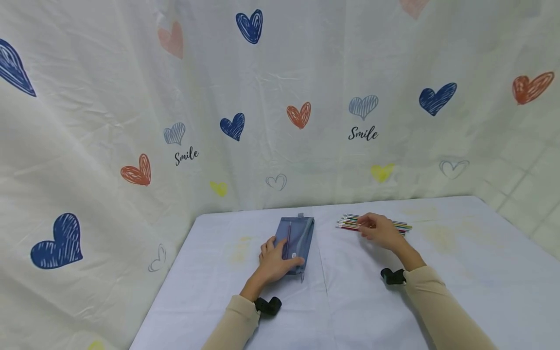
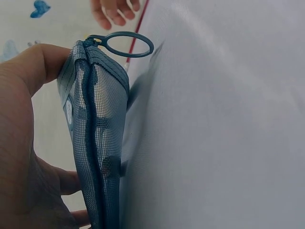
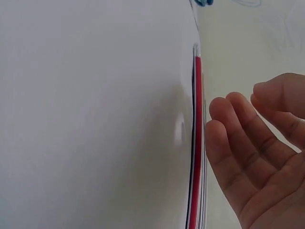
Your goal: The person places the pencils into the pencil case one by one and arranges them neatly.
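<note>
A blue mesh zip pencil case (image 1: 302, 238) lies flat on the white-covered table, its zip pull (image 2: 128, 44) sticking out at the near end. My left hand (image 1: 273, 262) holds the case, thumb across its near right corner and fingers on its left part. A slim dark pencil (image 1: 288, 233) shows lengthwise on the case. To the right lies a bunch of several pencils (image 1: 400, 225), one of them red (image 3: 198, 119). Over this bunch, my right hand (image 1: 379, 229) has its fingers bent loosely, with nothing between thumb and fingertips.
A white cloth covers the table (image 1: 341, 311). Behind it hangs a pale curtain (image 1: 315, 160) printed with hearts and lettering. Black cameras sit on both wrists, the left one (image 1: 269, 306) low near the cloth.
</note>
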`<state>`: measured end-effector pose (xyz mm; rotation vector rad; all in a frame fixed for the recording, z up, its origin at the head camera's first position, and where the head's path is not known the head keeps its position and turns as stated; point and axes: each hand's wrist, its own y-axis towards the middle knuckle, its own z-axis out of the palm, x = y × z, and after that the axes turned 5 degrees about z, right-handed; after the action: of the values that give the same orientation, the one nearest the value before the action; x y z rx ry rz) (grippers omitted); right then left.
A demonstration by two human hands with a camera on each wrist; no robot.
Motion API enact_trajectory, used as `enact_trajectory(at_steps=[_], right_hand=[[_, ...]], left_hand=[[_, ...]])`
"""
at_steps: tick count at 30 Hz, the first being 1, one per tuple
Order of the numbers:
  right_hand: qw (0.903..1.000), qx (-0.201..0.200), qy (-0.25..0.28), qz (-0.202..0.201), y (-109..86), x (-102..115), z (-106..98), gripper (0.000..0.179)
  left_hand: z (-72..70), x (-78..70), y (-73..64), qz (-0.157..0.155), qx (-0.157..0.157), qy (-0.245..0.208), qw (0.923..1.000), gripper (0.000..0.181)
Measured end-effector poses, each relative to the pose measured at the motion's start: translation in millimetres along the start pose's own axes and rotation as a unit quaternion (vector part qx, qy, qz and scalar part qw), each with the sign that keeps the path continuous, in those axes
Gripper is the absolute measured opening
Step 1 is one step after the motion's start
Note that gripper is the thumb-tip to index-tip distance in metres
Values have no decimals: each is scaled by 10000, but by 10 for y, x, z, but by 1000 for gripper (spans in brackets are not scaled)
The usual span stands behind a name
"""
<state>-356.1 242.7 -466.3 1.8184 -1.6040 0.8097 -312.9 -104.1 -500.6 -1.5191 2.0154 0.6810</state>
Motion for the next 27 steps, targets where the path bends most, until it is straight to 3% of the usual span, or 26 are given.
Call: enact_trajectory(at_steps=[4, 9, 27], right_hand=[[9966, -357, -702, -235, -37, -82, -118, 27], [9908, -586, -1189, -283, -32, -191, -185, 22], [9861, -178, -1638, -218, -42, -245, -213, 23]], left_hand=[[3, -3, 2, -20, -17, -4, 10000, 91], [-4, -8, 0, -38, -9, -25, 10000, 89], [-9, 5, 9, -70, -3, -73, 9999, 88]])
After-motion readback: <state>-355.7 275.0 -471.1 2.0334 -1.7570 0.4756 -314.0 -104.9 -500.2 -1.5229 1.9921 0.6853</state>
